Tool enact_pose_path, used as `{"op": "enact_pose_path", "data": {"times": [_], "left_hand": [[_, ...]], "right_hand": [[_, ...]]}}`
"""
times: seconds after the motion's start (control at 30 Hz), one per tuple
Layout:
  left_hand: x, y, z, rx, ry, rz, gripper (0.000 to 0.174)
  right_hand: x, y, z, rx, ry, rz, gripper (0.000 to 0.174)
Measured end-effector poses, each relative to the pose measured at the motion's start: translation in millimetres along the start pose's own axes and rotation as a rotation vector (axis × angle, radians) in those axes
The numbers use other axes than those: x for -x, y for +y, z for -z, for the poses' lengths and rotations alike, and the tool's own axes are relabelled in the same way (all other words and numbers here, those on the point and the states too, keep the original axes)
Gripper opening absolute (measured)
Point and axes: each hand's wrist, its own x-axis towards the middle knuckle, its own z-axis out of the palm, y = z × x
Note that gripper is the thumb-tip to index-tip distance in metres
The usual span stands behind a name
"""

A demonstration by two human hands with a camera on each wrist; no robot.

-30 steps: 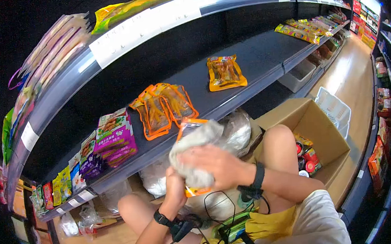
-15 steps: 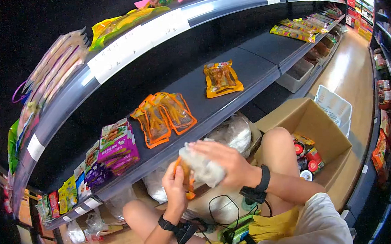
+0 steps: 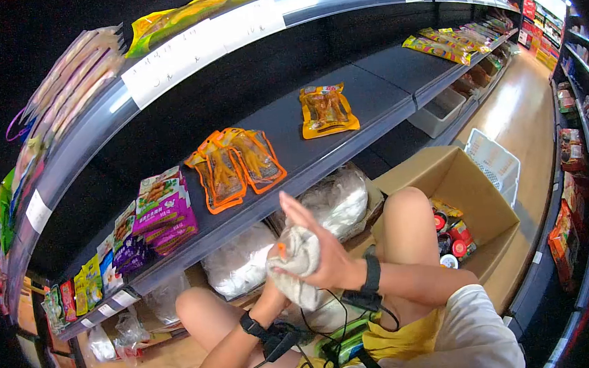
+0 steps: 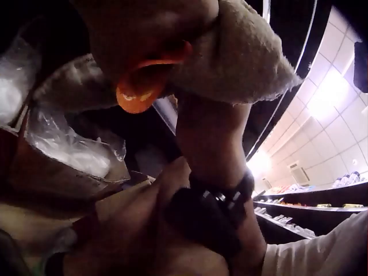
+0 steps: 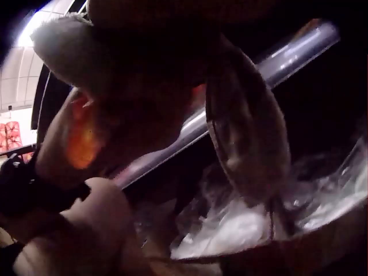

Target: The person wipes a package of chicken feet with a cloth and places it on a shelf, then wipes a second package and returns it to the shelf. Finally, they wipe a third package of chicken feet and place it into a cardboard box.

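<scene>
In the head view, a grey cloth (image 3: 301, 280) is bunched between my two hands, in front of the shelf edge. My right hand (image 3: 328, 254) holds it against the palm, thumb across it and fingers pointing up. Under the cloth my left hand (image 3: 273, 295) grips an orange-edged snack packet (image 3: 282, 250), most of which is covered. The left wrist view has the packet's orange edge (image 4: 135, 98) poking out beside the cloth (image 4: 241, 63). From the right wrist, a hanging fold of cloth (image 5: 247, 126) and an orange patch of packet (image 5: 83, 138) are seen in dim light.
Orange-edged packets (image 3: 238, 168) and another orange packet (image 3: 328, 111) lie on the dark shelf (image 3: 370, 84). Purple packets (image 3: 165, 211) stand left. An open carton (image 3: 486, 203) with jars and a white basket (image 3: 493, 165) are right. Plastic-wrapped goods (image 3: 241, 257) sit below the shelf.
The packet, earlier showing orange beyond the cloth, is now mostly wrapped by it. My right hand has turned from lying flat over the cloth to fingers pointing up, and both hands shifted slightly.
</scene>
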Motion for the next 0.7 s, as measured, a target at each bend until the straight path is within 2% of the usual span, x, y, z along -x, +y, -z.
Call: {"op": "enact_pose_path", "data": {"times": [0.07,0.1,0.17,0.2,0.23,0.27,0.3,0.33,0.37,0.43,0.47,0.5,0.57,0.6,0.67,0.7], "left_hand": [[-8.4,-32.4,22.5,-0.31,-0.069,-0.12,0.028],[-9.9,-35.6,24.2,-0.397,-0.235,-0.11,0.025],[-13.0,-42.5,28.0,-0.552,-0.578,-0.124,0.021],[-20.8,-48.7,38.9,-0.073,-0.839,0.336,0.023],[-2.0,-42.0,22.2,-0.221,-0.643,0.484,0.02],[16.9,-35.4,5.4,-0.329,-0.433,0.642,0.023],[34.3,-34.0,-25.2,-0.57,-0.548,0.154,0.027],[45.8,-25.9,-33.1,-0.376,-0.507,0.442,0.038],[49.8,-22.4,-37.9,-0.175,-0.46,0.721,0.049],[40.1,-27.2,-22.5,0.242,-0.539,0.718,0.048],[28.6,-21.9,-12.4,0.308,-0.675,0.56,0.048],[27.3,-18.8,-6.9,0.575,-0.549,0.515,0.041],[-0.3,-27.8,17.9,0.833,-0.835,0.277,0.036],[3.4,-15.7,9.9,0.714,-0.567,0.317,0.033],[21.4,13.6,-9.8,0.461,-0.032,0.416,0.034],[12.7,-25.2,21.1,-0.295,-0.421,-0.031,0.036]], "right_hand": [[-9.5,3.3,10.5,0.212,0.071,0.263,0.076],[-12.6,5.0,15.8,0.32,0.1,0.393,0.072],[-19.3,9.0,24.4,0.432,0.194,0.465,0.058],[-24.6,12.6,33.5,0.451,0.241,0.462,0.056],[-28.7,17.2,43.4,0.468,0.289,0.457,0.054],[-32.0,22.1,49.9,0.412,0.37,0.326,0.052],[-34.6,26.5,54.9,0.356,0.45,0.199,0.05],[-35.8,28.7,58.5,0.299,0.525,0.085,0.045],[-34.9,31.0,60.0,0.117,0.572,-0.078,0.038],[-28.6,28.2,65.0,-0.228,0.616,-0.189,0.034],[-21.4,24.5,67.2,-0.328,0.559,-0.187,0.036],[-13.9,17.5,66.7,-0.432,0.497,-0.187,0.039],[-1.6,4.3,49.4,-0.545,0.31,-0.073,0.055],[6.6,9.8,36.7,-0.508,0.193,-0.016,0.066],[9.5,-0.9,23.3,0.073,-0.231,0.187,0.077],[9.8,-7.1,9.0,0.33,-0.336,0.308,0.075]]}}
